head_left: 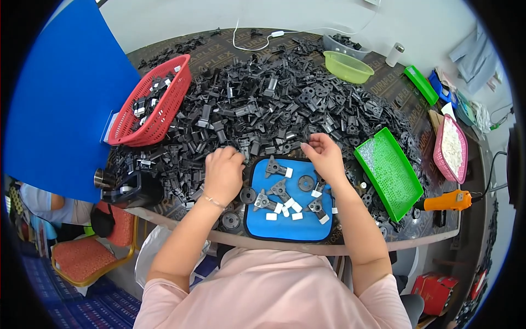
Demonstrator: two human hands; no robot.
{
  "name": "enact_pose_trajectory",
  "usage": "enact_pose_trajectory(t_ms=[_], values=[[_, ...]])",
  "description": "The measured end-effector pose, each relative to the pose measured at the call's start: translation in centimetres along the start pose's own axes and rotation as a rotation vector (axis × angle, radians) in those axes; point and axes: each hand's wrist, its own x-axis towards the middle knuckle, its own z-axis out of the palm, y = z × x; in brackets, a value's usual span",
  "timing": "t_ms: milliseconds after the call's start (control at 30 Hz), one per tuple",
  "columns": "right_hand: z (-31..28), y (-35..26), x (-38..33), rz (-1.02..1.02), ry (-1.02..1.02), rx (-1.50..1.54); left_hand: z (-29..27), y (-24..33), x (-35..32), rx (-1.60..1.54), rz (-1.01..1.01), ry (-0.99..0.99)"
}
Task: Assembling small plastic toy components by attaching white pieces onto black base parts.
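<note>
Your curled left hand [224, 170] and half-open right hand [326, 156], grasp unclear, flank jagged black plastic parts [274, 134] toward the table's front edge [416, 240].

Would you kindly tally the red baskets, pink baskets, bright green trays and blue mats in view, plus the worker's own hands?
Red basket: 1
Pink basket: 1
Bright green trays: 2 (near tray, far tray)
Blue mat: 1
Hands: 2 (left hand, right hand)
Total: 7
</note>
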Motion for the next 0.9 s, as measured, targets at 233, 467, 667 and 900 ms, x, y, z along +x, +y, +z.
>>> enact_pose_trajectory(t_ms=[233,467,667,900], values=[[-1.3,-1.2,-3.7,0.061,-0.086,0.416,4.7,-1.5,4.1,0.352,0.208,0.118],[-3.8,0.8,-5.1,0.065,-0.053,0.539,2.2,-1.1,4.5,0.156,0.217,0.011],[-3.1,0.0,-6.8,0.000,-0.143,0.523,-0.3,1.0,3.9,-0.449,-0.115,0.087],[-2.0,-3.2,-8.8,-0.479,-0.090,-0.049,1.0,4.3,0.7,-1.640,-0.694,-0.400]])
